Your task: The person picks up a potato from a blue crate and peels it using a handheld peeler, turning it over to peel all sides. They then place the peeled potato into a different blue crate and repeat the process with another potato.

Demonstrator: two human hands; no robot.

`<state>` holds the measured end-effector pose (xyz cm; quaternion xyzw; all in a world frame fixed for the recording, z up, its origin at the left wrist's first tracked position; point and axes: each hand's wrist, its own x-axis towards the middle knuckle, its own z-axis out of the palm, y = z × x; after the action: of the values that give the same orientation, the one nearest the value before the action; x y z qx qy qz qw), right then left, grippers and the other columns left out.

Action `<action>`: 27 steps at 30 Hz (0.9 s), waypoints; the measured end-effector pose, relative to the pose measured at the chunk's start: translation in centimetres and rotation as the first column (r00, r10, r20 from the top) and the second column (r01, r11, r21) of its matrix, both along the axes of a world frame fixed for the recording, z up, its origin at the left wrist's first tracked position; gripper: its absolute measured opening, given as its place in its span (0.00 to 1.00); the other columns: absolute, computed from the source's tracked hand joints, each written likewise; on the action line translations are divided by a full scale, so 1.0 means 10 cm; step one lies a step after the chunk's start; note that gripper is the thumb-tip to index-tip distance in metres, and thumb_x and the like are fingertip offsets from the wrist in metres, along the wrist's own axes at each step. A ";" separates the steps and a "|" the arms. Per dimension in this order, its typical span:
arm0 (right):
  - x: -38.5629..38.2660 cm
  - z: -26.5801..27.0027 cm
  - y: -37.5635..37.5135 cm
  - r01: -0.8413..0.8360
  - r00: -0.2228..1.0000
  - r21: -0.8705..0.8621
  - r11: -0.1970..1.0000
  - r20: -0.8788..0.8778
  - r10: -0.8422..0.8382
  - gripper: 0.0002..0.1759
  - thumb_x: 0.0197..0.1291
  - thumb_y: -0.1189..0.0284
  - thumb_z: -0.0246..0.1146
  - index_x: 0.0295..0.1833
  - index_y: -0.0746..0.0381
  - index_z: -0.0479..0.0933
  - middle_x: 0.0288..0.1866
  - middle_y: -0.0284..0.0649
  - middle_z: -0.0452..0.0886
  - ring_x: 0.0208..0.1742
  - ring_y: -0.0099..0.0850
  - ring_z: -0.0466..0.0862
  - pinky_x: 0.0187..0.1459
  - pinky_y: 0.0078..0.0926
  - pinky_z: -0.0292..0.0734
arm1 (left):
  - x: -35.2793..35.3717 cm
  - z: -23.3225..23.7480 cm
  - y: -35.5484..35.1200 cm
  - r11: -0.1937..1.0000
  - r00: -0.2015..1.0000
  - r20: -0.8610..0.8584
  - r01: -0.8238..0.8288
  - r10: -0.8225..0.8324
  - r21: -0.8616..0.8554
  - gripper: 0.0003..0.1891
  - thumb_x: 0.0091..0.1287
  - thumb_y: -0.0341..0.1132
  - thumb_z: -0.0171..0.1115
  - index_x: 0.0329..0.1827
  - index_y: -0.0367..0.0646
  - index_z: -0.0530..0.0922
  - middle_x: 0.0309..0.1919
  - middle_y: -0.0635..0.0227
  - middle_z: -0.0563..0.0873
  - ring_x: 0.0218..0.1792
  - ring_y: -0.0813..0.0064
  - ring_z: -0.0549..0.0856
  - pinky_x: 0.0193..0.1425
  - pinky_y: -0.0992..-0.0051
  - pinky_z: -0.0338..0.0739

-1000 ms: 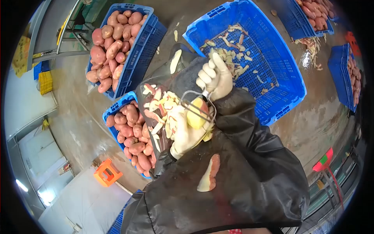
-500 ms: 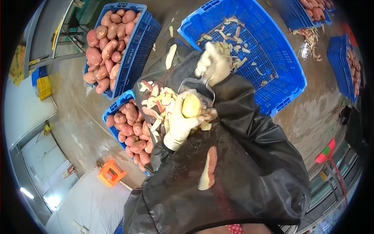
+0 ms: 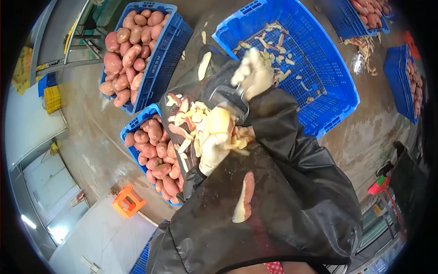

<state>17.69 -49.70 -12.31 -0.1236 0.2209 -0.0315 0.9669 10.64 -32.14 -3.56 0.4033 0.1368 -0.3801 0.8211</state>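
Note:
My left hand (image 3: 212, 148), in a pale glove, is closed around a mostly peeled potato (image 3: 220, 119) above my lap. A patch of reddish skin shows along the potato's upper edge. My right hand (image 3: 253, 76), gloved too and slightly blurred, grips a peeler (image 3: 228, 92) with a wide metal frame. The peeler's frame lies just above the potato; whether its blade touches cannot be made out. Pale and red peelings (image 3: 189, 121) are heaped on the dark apron (image 3: 283, 196) beside my left hand. One long peel strip (image 3: 244, 198) rests lower on the apron.
Unpeeled red potatoes fill a blue crate (image 3: 159, 59) at upper left and a smaller blue crate (image 3: 132, 125) near my left arm. A large blue crate (image 3: 335, 68) ahead holds scattered peelings. More potato crates (image 3: 397, 82) stand at right. An orange stool (image 3: 129, 201) is at lower left.
The potato has turned and risen slightly in my left hand, now showing a reddish patch. My right hand and the peeler have shifted slightly. The view has moved a little.

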 end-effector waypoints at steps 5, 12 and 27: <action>-0.21 0.44 0.17 -0.081 0.905 0.107 0.991 0.424 0.029 0.27 0.70 0.50 0.38 0.31 0.57 0.72 0.16 0.32 0.66 0.18 0.29 0.69 0.23 0.31 0.68 | -0.05 -0.27 0.07 0.983 0.982 -0.180 -0.092 0.063 -0.157 0.33 0.49 0.32 0.61 0.62 0.42 0.62 0.50 0.58 0.75 0.49 0.60 0.76 0.47 0.59 0.76; -0.18 0.29 0.23 -0.164 0.902 0.195 0.967 0.428 0.066 0.25 0.70 0.52 0.39 0.34 0.59 0.72 0.18 0.33 0.69 0.20 0.31 0.72 0.25 0.35 0.72 | -0.07 -0.16 -0.10 0.949 0.987 -0.089 -0.157 0.137 -0.274 0.31 0.52 0.34 0.63 0.61 0.45 0.63 0.54 0.55 0.73 0.48 0.61 0.76 0.41 0.61 0.76; -0.13 0.43 0.21 -0.107 0.939 0.079 0.991 0.334 0.075 0.23 0.69 0.52 0.43 0.31 0.56 0.74 0.16 0.32 0.68 0.18 0.31 0.70 0.24 0.33 0.68 | -0.04 -0.17 -0.08 0.969 0.960 -0.189 -0.228 0.206 -0.098 0.23 0.65 0.48 0.56 0.57 0.44 0.69 0.49 0.62 0.78 0.49 0.63 0.77 0.50 0.58 0.73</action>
<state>16.38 -47.57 -8.05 -0.0800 0.0510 0.0037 0.9955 10.23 -32.98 -5.26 0.3007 0.2298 -0.3294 0.8650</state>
